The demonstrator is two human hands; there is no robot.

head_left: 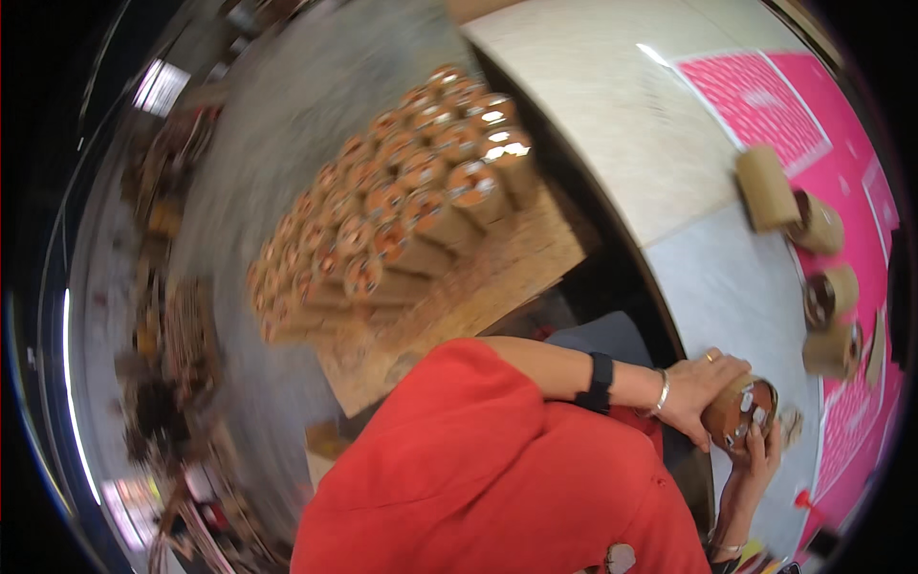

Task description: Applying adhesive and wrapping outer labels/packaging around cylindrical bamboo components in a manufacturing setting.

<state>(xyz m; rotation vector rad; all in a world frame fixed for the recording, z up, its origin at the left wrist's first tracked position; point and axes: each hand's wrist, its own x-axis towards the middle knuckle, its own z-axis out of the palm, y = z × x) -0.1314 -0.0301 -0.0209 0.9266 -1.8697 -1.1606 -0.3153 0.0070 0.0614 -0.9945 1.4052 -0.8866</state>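
Observation:
Between my two hands is a short brown cardboard tube (719,417), held near the edge of the table (669,287). Its round end faces up and shows an orange-brown inside with small whitish pieces. My left hand (703,387), with a ring and a bracelet, is closed against the tube's far left side. My right hand (755,469) grips the near right side, and its fingertips reach over the rim. What the whitish pieces are cannot be made out.
Several similar cardboard tubes (768,189) sit along the table's right side, by pink printed sheets (755,100). Left of the table, many filled tubes (435,230) stand packed on a wooden board (526,273). A small red object (803,498) lies at the lower right.

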